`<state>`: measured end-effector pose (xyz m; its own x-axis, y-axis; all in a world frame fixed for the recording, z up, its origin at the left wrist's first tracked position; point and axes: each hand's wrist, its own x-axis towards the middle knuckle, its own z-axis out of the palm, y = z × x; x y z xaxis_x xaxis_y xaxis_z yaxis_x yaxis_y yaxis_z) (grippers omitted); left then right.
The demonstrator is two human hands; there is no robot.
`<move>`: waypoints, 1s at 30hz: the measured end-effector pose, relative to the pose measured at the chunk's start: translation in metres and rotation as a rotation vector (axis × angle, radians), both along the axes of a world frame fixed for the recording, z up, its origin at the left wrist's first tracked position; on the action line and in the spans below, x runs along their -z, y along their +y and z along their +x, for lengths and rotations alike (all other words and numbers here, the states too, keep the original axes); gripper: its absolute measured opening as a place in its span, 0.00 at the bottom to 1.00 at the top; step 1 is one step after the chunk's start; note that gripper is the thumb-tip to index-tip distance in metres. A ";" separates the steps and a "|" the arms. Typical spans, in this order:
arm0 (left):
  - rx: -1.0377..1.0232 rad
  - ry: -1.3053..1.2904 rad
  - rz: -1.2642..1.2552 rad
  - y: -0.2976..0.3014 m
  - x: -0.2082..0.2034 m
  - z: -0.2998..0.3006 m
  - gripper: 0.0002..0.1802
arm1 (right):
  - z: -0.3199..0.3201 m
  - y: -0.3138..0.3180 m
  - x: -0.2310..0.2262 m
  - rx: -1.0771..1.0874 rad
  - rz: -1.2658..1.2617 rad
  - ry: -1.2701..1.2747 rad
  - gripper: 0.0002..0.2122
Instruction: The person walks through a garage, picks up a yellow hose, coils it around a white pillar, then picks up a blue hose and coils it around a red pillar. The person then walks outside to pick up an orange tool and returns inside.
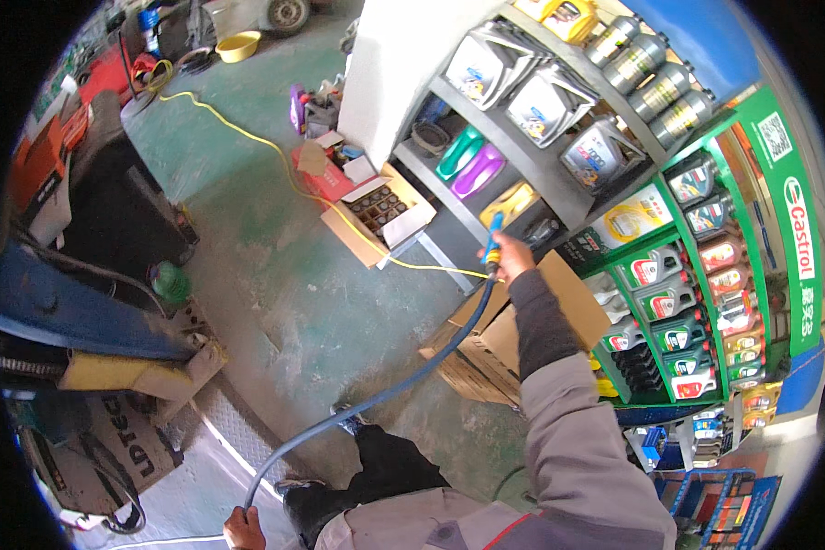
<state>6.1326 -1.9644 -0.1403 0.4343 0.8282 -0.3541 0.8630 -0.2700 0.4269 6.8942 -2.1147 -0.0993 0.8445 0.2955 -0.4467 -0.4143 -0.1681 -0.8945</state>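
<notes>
My right hand is stretched forward and closed around a nozzle with a blue and yellow body, at the end of a dark blue hose. The hose sags in a curve toward the lower left. There my left hand grips it, close to the picture's lower edge. A thin yellow cord runs across the floor from the far left and ends from sight at my right hand; whether it touches the nozzle I cannot tell. Just below my right forearm stands a cardboard box.
Metal shelves with oil jugs and a green rack of bottles line the right. An open carton of small items sits on the green floor. A blue machine part with a yellow block is at left. A yellow basin lies far back.
</notes>
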 end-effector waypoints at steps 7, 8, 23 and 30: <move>0.175 -0.034 -0.062 -0.005 -0.031 0.102 0.23 | 0.100 -0.068 -0.042 0.182 -0.129 -0.223 0.14; 0.195 -0.072 -0.051 -0.006 -0.032 0.108 0.23 | 0.109 -0.077 -0.038 0.184 -0.158 -0.253 0.14; 0.288 0.007 -0.063 0.002 -0.039 0.121 0.18 | 0.125 0.002 -0.056 0.083 -0.433 -0.600 0.16; 0.345 -0.046 -0.095 -0.014 -0.032 0.128 0.18 | 0.137 -0.105 -0.046 0.214 -0.975 -0.639 0.19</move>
